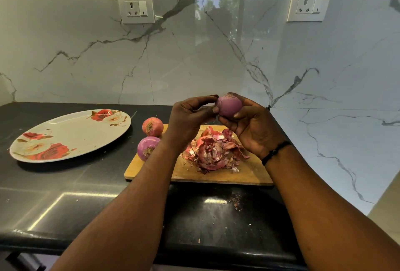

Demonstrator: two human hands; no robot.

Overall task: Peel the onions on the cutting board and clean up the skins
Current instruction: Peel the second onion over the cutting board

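Note:
My right hand grips a smooth purple onion above the wooden cutting board. My left hand touches the onion's left side with thumb and forefinger curled onto it. A heap of red onion skins lies on the middle of the board. At the board's left end sit a purple peeled onion and, behind it, a reddish onion still in its skin.
A large oval plate with a rose pattern lies on the black counter left of the board. Small skin flakes dot the counter in front of the board. A marble wall stands close behind and to the right.

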